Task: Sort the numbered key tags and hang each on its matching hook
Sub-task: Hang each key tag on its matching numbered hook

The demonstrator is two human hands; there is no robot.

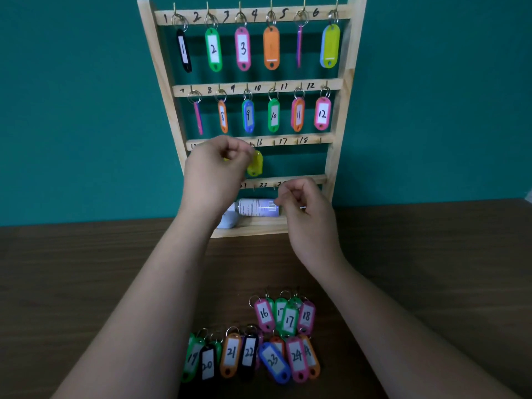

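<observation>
The left hand point(216, 171) curls at the wooden hook rack's point(341, 110) third bar and hides some numbers. Its fingertips meet by the yellow plastic key tag point(255, 165); I cannot tell if they pinch it. The right hand point(306, 217) curls too, grip unclear. Loose numbered key tags point(249, 352) lie near.

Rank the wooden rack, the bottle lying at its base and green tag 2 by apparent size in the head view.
1. Wooden rack.
2. Bottle and green tag 2: alike, unranked; the bottle is partly hidden.
</observation>
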